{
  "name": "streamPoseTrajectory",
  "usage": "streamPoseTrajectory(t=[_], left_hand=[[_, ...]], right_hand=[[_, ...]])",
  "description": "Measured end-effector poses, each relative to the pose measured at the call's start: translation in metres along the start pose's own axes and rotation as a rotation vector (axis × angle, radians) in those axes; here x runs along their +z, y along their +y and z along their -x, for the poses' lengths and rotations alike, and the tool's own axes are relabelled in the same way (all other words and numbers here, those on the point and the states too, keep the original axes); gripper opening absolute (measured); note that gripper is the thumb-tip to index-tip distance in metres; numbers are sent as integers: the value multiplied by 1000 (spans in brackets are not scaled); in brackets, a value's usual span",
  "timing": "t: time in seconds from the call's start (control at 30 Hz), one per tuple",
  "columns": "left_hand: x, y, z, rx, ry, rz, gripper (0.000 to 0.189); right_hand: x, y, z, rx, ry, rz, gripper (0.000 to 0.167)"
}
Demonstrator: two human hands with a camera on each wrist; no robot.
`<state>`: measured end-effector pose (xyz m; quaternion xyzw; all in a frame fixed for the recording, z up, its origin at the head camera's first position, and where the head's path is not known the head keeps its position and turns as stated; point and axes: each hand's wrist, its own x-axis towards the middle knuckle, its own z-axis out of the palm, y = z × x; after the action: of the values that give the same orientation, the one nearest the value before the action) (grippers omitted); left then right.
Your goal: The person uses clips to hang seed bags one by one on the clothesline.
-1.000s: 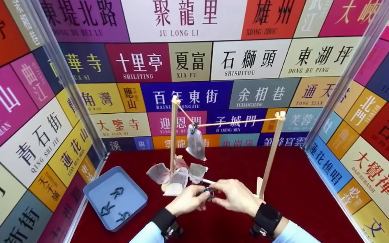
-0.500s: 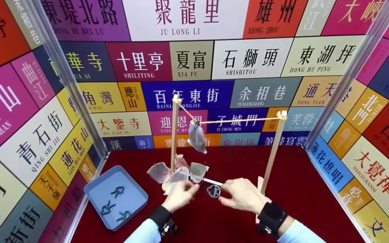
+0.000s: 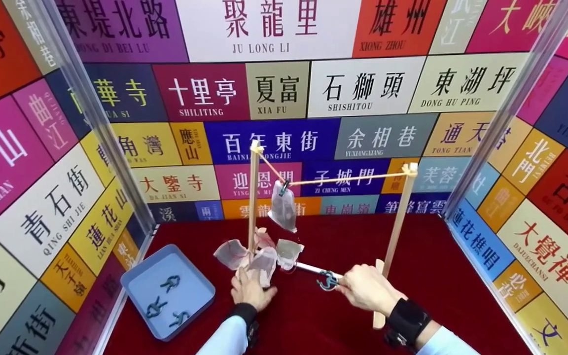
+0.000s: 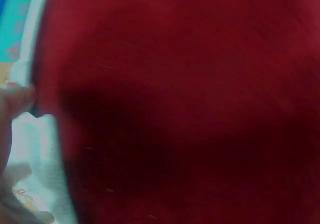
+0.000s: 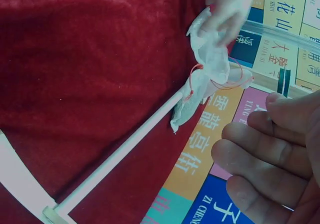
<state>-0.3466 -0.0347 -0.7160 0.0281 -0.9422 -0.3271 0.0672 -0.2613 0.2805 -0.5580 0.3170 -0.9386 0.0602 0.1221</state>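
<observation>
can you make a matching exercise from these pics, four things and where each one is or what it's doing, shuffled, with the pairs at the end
1. blue tray
2. lone white pouch
3. right hand
4. left hand

A. holds a single green clip
B. hangs from the yellow cord
C. at the clustered pouches by the left post
D. has three green clips inside

Pairs: 1-D; 2-B; 3-A; 4-C

A teal-green clip [image 3: 328, 280], slim and curved, is pinched by the right hand [image 3: 369, 291] right of lower centre; a whitish mesh bag [image 3: 266, 259] (translucent, loosely creased) lies against the left hand's [image 3: 252, 292] fingers, left of lower centre.
</observation>
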Motion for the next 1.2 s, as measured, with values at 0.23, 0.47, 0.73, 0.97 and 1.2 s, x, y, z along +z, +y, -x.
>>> streamPoseTrajectory(t=[0.23,0.47,0.73,0.97,1.2], left_hand=[[-4,-4,-5,4,19,-96,67],[-13,1,-12,0,22,-196,62],[-12,5,-15,-21,88,-235,75],[-16,-2,-10,-43,79,-193,54],[-28,3,-8,51,71,40,13]], right_hand=[[2,0,-1,-3,-1,-13,33],[1,-2,-6,3,-14,-12,31],[-2,0,-7,8,-24,-30,30],[-11,3,-3,33,-15,22,30],[-34,2,-11,45,-29,21,29]])
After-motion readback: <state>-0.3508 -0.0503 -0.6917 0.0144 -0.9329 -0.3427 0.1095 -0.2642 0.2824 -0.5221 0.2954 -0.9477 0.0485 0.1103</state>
